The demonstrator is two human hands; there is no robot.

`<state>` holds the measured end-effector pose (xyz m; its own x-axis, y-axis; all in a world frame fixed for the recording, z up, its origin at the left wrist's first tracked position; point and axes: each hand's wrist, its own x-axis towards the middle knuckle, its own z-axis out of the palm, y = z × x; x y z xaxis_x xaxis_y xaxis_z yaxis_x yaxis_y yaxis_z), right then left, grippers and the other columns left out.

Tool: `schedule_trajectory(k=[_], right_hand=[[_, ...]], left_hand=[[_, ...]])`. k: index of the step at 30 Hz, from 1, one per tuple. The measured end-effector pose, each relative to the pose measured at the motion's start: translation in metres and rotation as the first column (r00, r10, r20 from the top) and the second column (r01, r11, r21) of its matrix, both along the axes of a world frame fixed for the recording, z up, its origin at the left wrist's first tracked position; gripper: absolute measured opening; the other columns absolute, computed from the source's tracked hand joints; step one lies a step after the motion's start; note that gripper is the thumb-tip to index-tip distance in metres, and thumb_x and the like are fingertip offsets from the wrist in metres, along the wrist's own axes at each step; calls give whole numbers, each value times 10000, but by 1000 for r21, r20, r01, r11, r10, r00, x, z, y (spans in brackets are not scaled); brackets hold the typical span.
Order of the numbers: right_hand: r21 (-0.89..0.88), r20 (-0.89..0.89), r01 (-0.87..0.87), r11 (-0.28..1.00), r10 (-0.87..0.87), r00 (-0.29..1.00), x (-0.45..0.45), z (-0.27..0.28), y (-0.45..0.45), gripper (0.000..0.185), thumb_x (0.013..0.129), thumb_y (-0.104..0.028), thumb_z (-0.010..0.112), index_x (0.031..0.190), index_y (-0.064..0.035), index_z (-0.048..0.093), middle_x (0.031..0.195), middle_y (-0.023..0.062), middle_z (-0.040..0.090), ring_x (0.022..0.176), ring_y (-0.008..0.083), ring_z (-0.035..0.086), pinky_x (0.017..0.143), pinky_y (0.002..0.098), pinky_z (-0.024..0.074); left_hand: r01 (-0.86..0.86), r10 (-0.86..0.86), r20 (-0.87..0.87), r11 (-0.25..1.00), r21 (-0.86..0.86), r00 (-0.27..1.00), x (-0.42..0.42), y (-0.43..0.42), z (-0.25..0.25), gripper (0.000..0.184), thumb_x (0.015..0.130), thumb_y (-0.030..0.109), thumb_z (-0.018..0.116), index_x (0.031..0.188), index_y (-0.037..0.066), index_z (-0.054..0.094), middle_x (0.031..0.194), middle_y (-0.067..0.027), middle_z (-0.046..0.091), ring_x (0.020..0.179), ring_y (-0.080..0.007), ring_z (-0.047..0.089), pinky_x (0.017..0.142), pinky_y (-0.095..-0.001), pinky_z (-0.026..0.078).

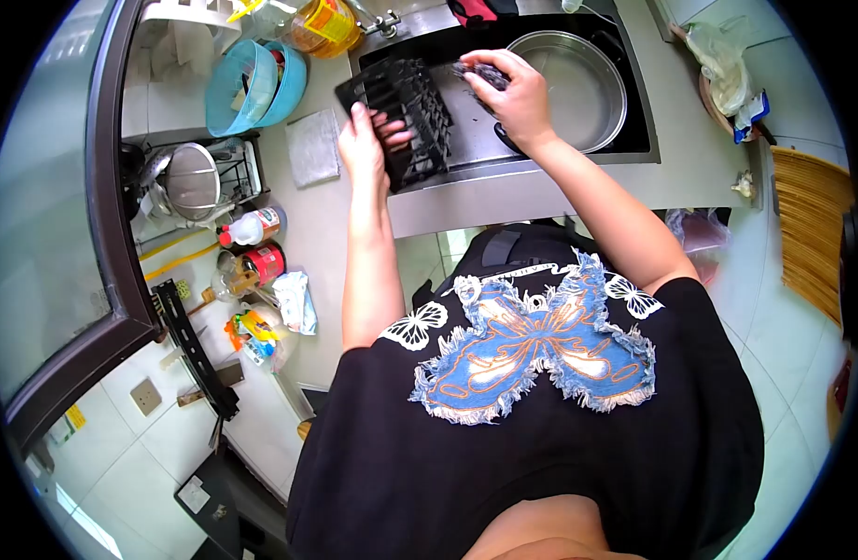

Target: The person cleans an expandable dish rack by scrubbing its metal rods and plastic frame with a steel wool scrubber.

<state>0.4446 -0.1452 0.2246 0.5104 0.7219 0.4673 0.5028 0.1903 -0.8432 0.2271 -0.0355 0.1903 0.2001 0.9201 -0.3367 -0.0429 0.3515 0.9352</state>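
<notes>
My left hand (365,145) grips the near left side of a black slotted rack-like object (406,117), tilted over the left part of the sink; some of its fingers show through the slots. To the right of it, my right hand (518,98) pinches a dark, crumpled scrubber-like thing (485,75), which does not touch the black object. A large round metal pan (578,93) sits in the right part of the dark-rimmed sink (466,131), just beyond my right hand. Small dark bits lie on the sink's metal surface.
A folded grey cloth (313,147) lies on the counter left of the sink. Blue baskets (233,89), an oil bottle (324,28) and a faucet (382,23) stand at the upper left. Bottles (256,226) line the left counter. A plastic bag (723,65) lies at the right.
</notes>
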Motion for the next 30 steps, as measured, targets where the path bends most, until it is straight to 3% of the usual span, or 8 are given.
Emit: schedule_trajectory(k=[8, 11, 13, 16, 19, 23, 25, 30], right_hand=[[113, -99, -227, 967, 238, 966, -66, -3, 46, 205, 845, -98, 767, 1048, -84, 744, 1050, 92, 703, 999, 266, 694, 909, 338, 546], [115, 3, -95, 989, 96, 995, -47, -35, 60, 142, 869, -123, 734, 1004, -81, 728, 995, 93, 687, 972, 279, 677, 901, 374, 537], [-72, -113, 22, 997, -30, 993, -31, -50, 65, 163, 829, -123, 748, 987, -86, 731, 989, 120, 698, 960, 301, 684, 889, 376, 548], [-25, -413, 101, 995, -103, 905, -16, -42, 70, 133, 837, -127, 751, 950, -58, 764, 958, 112, 766, 896, 267, 734, 857, 359, 566], [137, -197, -61, 989, 87, 977, -32, -6, 63, 182, 881, -142, 778, 1047, -69, 756, 992, 59, 753, 926, 168, 708, 864, 300, 544], [52, 1, -183, 982, 183, 983, -45, -1, 59, 177, 873, -195, 779, 1009, -83, 761, 992, 83, 717, 973, 242, 693, 877, 339, 539], [-42, -79, -140, 989, 136, 988, -32, -8, 65, 150, 866, -194, 785, 943, -66, 778, 937, 87, 746, 900, 231, 712, 852, 334, 548], [4, -150, -600, 800, 594, 791, -34, 20, 33, 126, 863, -113, 794, 967, -47, 771, 947, 80, 760, 900, 199, 720, 857, 318, 556]], left_hand=[[-1, 0, 249, 1000, 3, 969, -47, -26, -11, 549, 1049, 551, 510, 1088, 10, 596, 853, -87, 656, 675, -219, 690, 555, -366, 617], [56, -65, 311, 998, 36, 948, -58, -33, -9, 561, 1047, 562, 501, 1080, 14, 615, 857, -82, 673, 687, -198, 695, 559, -348, 615], [19, -24, 325, 1000, 18, 945, -62, -34, -9, 555, 1049, 557, 501, 1059, 17, 624, 837, -83, 673, 672, -198, 698, 557, -340, 613], [26, -40, 333, 999, 46, 942, -72, -39, -9, 559, 1052, 551, 499, 1042, 8, 633, 801, -95, 683, 619, -209, 695, 520, -336, 608], [97, -116, 279, 992, 81, 953, -78, -44, -8, 553, 1054, 540, 502, 1043, 3, 632, 819, -116, 700, 616, -213, 697, 510, -345, 610], [156, -186, 218, 977, 149, 958, -70, -53, 13, 523, 1068, 516, 488, 1060, 10, 619, 804, -121, 690, 606, -213, 692, 527, -349, 622], [176, -204, 181, 972, 159, 962, -74, -53, 12, 493, 1067, 482, 517, 1059, -1, 616, 810, -130, 695, 621, -228, 703, 538, -363, 627], [240, -265, 70, 937, 253, 962, -85, -49, 12, 340, 1046, 311, 630, 979, -22, 621, 796, -135, 697, 646, -250, 726, 548, -368, 618]])
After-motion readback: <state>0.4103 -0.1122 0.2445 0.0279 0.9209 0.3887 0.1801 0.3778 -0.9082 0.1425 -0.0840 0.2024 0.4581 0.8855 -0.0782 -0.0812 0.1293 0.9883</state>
